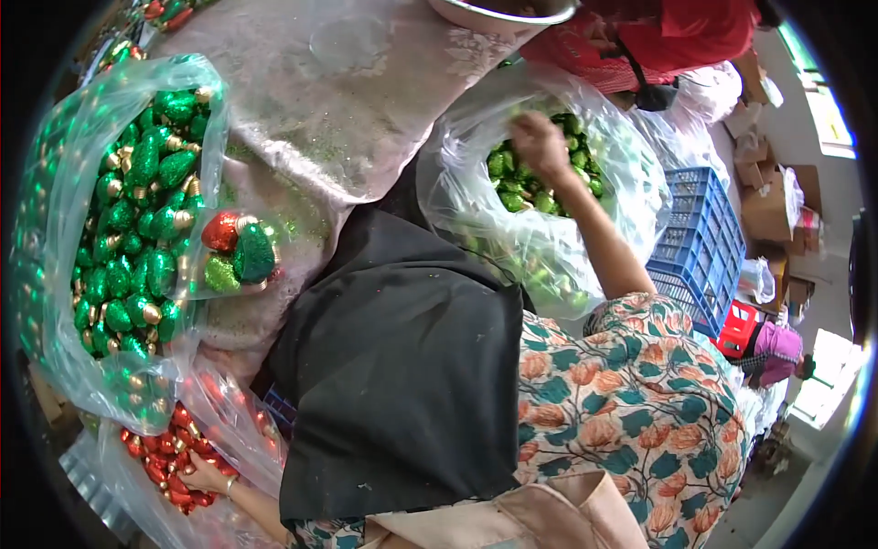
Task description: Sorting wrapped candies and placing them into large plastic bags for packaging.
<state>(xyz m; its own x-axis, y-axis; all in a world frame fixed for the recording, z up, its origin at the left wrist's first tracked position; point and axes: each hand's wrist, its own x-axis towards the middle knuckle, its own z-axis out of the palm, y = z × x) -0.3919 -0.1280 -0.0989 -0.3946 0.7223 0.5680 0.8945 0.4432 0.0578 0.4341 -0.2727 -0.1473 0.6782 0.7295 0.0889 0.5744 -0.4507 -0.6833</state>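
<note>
My left hand reaches into a clear plastic bag of shiny red bulb-shaped ornaments with gold caps, low on the left. Its fingers look apart, their tips partly hidden among the ornaments. Over another clear bag, at the upper right, is my right hand, smeared by motion; its fingers cannot be made out. Light green bulb ornaments fill that bag below the hand. On the table edge lies a small clear bag with a red ornament, a dark green one and a light green one.
A large clear bag of dark green glitter ornaments stands at the left. The covered table has green glitter scattered on it. A blue plastic crate stands at the right, near cardboard boxes. Another person in red is at the top.
</note>
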